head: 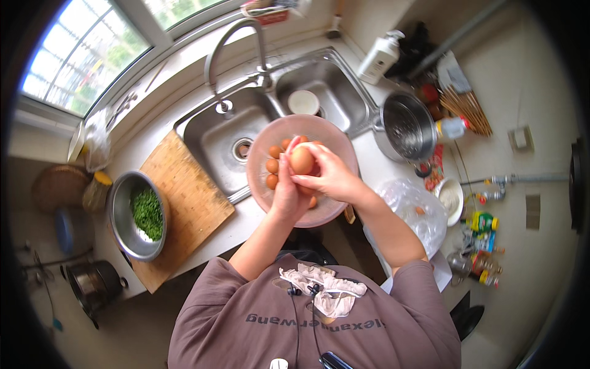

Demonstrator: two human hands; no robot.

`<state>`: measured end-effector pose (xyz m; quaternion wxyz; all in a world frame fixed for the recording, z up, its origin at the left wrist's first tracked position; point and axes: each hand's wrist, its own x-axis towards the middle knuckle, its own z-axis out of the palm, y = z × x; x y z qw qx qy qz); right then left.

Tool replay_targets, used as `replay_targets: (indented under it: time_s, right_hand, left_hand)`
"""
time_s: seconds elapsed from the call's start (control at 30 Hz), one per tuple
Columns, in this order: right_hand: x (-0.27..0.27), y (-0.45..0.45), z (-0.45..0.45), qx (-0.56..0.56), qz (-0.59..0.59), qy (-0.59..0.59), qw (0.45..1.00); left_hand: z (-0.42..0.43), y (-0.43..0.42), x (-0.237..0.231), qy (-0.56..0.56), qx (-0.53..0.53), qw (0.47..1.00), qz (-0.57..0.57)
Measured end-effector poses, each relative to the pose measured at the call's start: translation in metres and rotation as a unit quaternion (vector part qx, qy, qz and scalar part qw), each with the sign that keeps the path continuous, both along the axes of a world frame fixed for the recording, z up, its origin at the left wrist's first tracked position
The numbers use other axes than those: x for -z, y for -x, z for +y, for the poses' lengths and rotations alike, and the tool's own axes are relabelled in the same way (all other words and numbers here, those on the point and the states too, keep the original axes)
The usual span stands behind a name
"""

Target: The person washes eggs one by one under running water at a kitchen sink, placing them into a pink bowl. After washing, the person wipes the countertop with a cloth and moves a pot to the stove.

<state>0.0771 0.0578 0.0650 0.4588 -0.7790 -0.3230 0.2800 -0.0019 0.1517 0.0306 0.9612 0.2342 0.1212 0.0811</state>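
A brown egg (pixel 302 160) is held between my two hands, above a pink plastic basin (pixel 269 129). My right hand (pixel 329 173) grips it from the right, fingers over the top and thumb underneath. On the other side, my left hand (pixel 289 191) cups around the egg with its fingers raised behind it. More brown eggs (pixel 272 165) lie in the basin below, several of them showing to the left of my hands. Others are partly covered by my hands. The basin sits at the counter's front edge and overlaps the sink's rim.
Behind the basin is a double steel sink (pixel 209 133) with a faucet (pixel 212 60) and a white bowl (pixel 303 102). Left stands a steel bowl of chopped greens (pixel 148 214) on a wooden board (pixel 189 203). A steel pot (pixel 408 127) and plastic bag (pixel 410 207) are at right.
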Motion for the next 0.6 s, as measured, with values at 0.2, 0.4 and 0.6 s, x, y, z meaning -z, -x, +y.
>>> replay_targets:
  time_s: [0.2,0.4,0.6]
  right_hand:
    - [0.016,0.028,0.126,-0.108,-0.128,0.136,0.976]
    - [0.055,0.023,0.184,-0.213,-0.151,0.144,0.955]
    - [0.074,-0.061,0.177,-0.116,-0.120,0.155,0.974]
  left_hand:
    - [0.100,0.028,0.055,0.102,-0.107,0.989,-0.026]
    - [0.155,0.038,0.109,0.109,-0.183,0.977,0.017]
    - [0.191,0.023,0.148,0.238,-0.158,0.958,0.008]
